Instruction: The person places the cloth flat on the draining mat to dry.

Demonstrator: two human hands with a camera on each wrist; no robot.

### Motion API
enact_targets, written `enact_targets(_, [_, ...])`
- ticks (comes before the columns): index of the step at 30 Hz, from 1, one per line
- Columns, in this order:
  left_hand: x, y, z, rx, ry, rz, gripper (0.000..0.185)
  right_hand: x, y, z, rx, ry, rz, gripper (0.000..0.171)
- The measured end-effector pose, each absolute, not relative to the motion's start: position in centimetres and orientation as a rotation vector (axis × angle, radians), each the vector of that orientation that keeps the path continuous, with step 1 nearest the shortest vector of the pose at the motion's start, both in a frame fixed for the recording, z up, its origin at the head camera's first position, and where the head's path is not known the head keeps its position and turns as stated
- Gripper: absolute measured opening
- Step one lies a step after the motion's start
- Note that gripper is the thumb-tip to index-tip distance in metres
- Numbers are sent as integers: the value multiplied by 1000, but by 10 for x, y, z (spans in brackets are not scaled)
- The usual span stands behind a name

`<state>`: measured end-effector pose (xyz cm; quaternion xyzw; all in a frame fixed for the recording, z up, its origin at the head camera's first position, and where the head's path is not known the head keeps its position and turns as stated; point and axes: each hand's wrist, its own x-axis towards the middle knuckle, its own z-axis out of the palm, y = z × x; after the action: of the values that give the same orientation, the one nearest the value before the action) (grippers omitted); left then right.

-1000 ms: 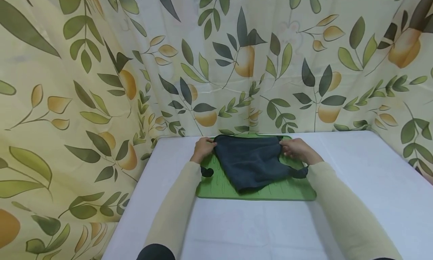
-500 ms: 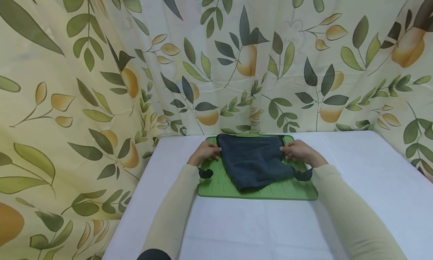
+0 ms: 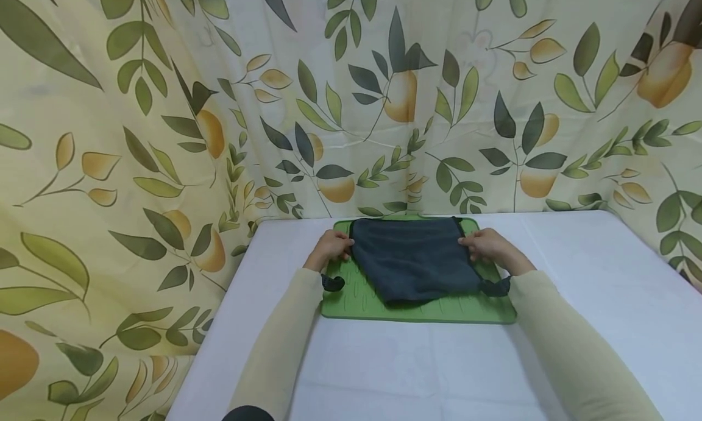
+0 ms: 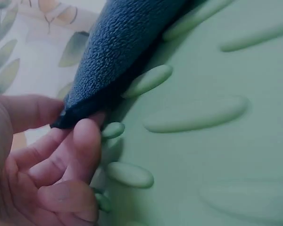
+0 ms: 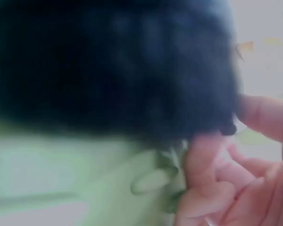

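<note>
A dark blue towel [image 3: 414,259] with a black bound edge lies across a green ridged mat [image 3: 356,302]. Its lower left corner is drawn in, so the left side slants. My left hand [image 3: 331,247] pinches the towel's left edge between thumb and fingers; in the left wrist view the thumb is above the black binding and fingertips [image 4: 87,136] are beneath it. At the opposite edge my right hand [image 3: 488,247] pinches the towel in the same way. The towel [image 5: 132,70] looks blurred and dark in the right wrist view, hiding part of the right fingertips.
The mat sits at the back of a white-covered table [image 3: 378,372]. Behind and to the left hangs a leaf-and-fruit patterned curtain [image 3: 351,159]. Small black objects at each wrist, one a black piece [image 3: 333,283] by the left cuff, overhang the mat.
My left hand has moved from the towel's top left corner down its left edge. The right hand has shifted slightly right and down, and the towel now lies smoother and wider.
</note>
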<state>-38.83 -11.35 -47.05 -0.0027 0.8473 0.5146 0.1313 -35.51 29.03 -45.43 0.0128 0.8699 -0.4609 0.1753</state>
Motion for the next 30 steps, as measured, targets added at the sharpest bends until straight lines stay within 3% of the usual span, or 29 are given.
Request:
enact_targets(6, [-374, -122, -471, 129, 2285, 1506, 31, -338, 299, -453, -7, 2348, -1331, 29])
enact_targets(15, [-352, -127, -473, 337, 2118, 1514, 19, -308, 310, -449, -204, 2296, -1222, 35])
enact_targets(20, [-344, -123, -476, 378, 2072, 1568, 14, -299, 315, -451, -306, 2221, -1245, 27])
enact_targets(30, [-333, -116, -482, 410, 2126, 1508, 34, -292, 316, -453, -340, 2241, -1177, 18])
